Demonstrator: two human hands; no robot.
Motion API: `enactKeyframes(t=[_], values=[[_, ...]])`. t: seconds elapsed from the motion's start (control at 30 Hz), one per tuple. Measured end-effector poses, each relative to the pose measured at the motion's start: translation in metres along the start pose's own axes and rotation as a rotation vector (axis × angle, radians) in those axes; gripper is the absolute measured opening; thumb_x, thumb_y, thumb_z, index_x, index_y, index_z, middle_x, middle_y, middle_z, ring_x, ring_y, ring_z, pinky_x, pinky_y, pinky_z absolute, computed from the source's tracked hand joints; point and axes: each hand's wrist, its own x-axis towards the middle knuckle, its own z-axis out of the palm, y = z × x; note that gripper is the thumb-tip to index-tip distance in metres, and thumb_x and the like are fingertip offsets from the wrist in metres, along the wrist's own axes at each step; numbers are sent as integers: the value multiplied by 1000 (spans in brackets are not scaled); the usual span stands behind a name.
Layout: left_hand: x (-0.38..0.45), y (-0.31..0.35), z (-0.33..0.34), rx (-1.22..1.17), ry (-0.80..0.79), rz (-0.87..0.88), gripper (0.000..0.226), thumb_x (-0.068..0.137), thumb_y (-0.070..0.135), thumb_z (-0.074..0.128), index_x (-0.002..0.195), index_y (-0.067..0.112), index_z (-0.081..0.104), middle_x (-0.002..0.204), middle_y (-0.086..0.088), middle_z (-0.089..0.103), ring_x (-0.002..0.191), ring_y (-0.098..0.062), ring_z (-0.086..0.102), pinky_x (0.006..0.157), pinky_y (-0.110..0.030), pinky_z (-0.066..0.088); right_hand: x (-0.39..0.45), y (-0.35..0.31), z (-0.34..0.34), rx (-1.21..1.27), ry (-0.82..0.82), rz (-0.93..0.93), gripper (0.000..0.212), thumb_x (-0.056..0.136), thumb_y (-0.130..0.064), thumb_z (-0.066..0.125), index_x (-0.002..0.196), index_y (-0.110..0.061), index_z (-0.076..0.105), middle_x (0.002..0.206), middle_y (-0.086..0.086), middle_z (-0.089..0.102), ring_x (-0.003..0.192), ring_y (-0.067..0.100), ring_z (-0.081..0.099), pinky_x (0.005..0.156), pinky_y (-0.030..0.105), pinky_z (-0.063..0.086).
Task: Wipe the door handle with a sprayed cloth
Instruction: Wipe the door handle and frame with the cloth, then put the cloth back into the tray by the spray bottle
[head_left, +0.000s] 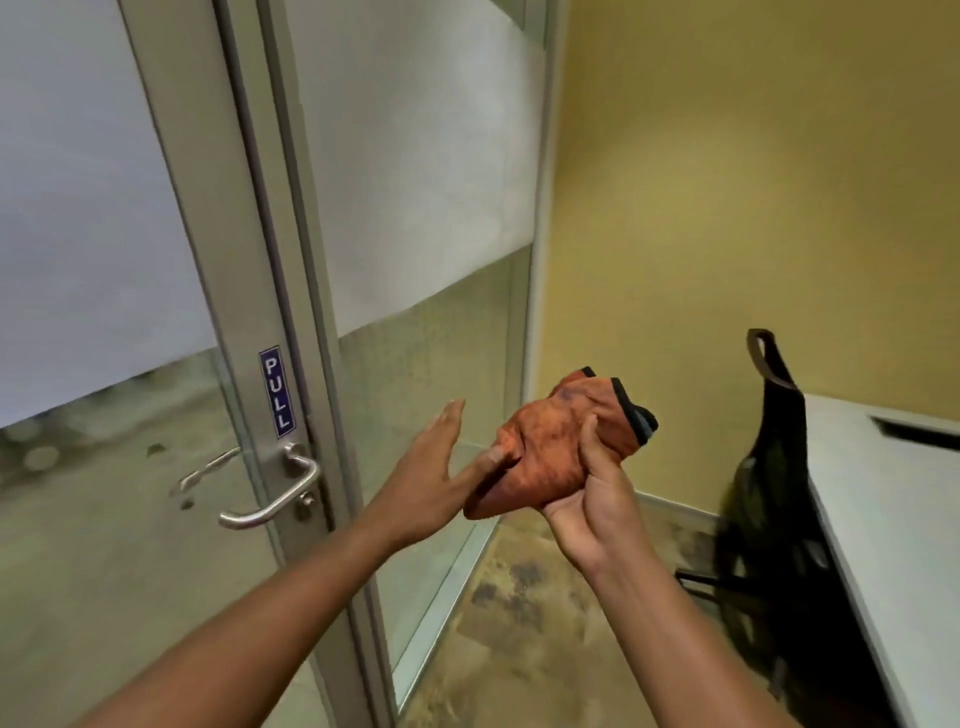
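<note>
A yellow wall (753, 182) meets a glass partition with frosted panels in the corner of a room, and a mottled floor (519, 613) runs along the foot of both. On the left stands a glass door (104, 260) in a metal frame, with a blue sticker (277, 391) reading PULL (set upright, letters stacked) just above the door handle (275, 493). The handle is a metal lever, its free end pointing left and down; nothing touches it.

Both forearms reach up from the bottom edge. The right hand (587, 499) is raised with the wrist bent, its fingers and thumb curled round a bunched orange cloth (540, 447) with a dark hem, held in the air to the right of the door and well apart from the handle. The left hand (431, 467) is held flat, fingers straight and together, pointing up toward the partition; its thumb touches the cloth's left side.

At the right, a dark bag (774, 499) leans against a white table (883, 493).
</note>
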Motion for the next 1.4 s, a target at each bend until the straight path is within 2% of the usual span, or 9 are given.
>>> enactKeyframes(t=[0.1, 0.33, 0.53, 0.67, 0.9, 0.97, 1.07, 1.27, 1.4], values=[[5, 20, 43, -247, -145, -85, 140, 53, 103, 47, 163, 31, 1, 173, 7, -1, 157, -6, 4, 122, -26, 9, -12, -25, -22, 9, 91, -64, 55, 92, -46, 57, 131, -6, 57, 127, 21, 66, 115, 35, 65, 94, 55, 53], [13, 106, 132, -855, -426, -233, 138, 55, 69, 79, 164, 30, 4, 146, 8, 49, 128, -13, 57, 103, -37, 53, -55, -96, -83, 19, 249, -182, 72, 81, -53, 64, 139, -13, 50, 132, 20, 63, 119, 36, 62, 98, 55, 50], [8, 189, 213, -950, -619, -323, 75, 62, 74, 80, 125, 37, 66, 118, 3, 78, 110, -22, 72, 86, -37, 62, -108, -163, -151, 52, 342, -284, 68, 84, -54, 62, 138, -14, 51, 124, 17, 69, 111, 32, 68, 74, 43, 61], [-5, 236, 271, -988, -730, -361, 60, 75, 69, 76, 124, 36, 66, 111, 0, 80, 105, -27, 75, 92, -39, 61, -149, -209, -201, 74, 345, -298, 61, 93, -54, 55, 140, -15, 49, 129, 18, 66, 116, 35, 65, 80, 46, 59], [-19, 340, 360, -1102, -636, -315, 55, 85, 47, 73, 129, 15, 67, 117, -3, 77, 98, -17, 75, 71, -29, 61, -216, -280, -277, 19, 393, -415, 53, 97, -53, 44, 136, -17, 52, 132, 17, 64, 122, 35, 61, 97, 50, 52], [-22, 363, 385, -1088, -575, -338, 47, 93, 49, 65, 125, 14, 69, 119, -6, 77, 109, -23, 73, 85, -38, 62, -231, -299, -296, 13, 443, -453, 51, 94, -54, 48, 133, -22, 55, 130, 14, 66, 121, 35, 61, 100, 52, 50], [-24, 389, 420, -1029, -487, -344, 37, 102, 46, 54, 118, 16, 69, 119, -9, 75, 117, -31, 68, 101, -53, 55, -251, -324, -324, -53, 540, -502, 50, 88, -52, 57, 132, -29, 56, 130, 9, 67, 119, 32, 63, 98, 51, 52], [-8, 428, 476, -968, -438, -314, 40, 106, 54, 38, 114, 29, 68, 114, -3, 71, 106, -24, 69, 74, -40, 64, -276, -358, -381, -153, 835, -576, 50, 79, -42, 71, 126, -32, 59, 128, 1, 67, 110, 24, 69, 89, 43, 57], [11, 444, 515, -954, -470, -347, 40, 105, 55, 40, 100, 32, 73, 108, -2, 74, 104, -23, 70, 76, -44, 64, -271, -384, -411, -134, 920, -598, 45, 75, -38, 73, 118, -31, 62, 119, 0, 69, 110, 29, 67, 82, 41, 57]])
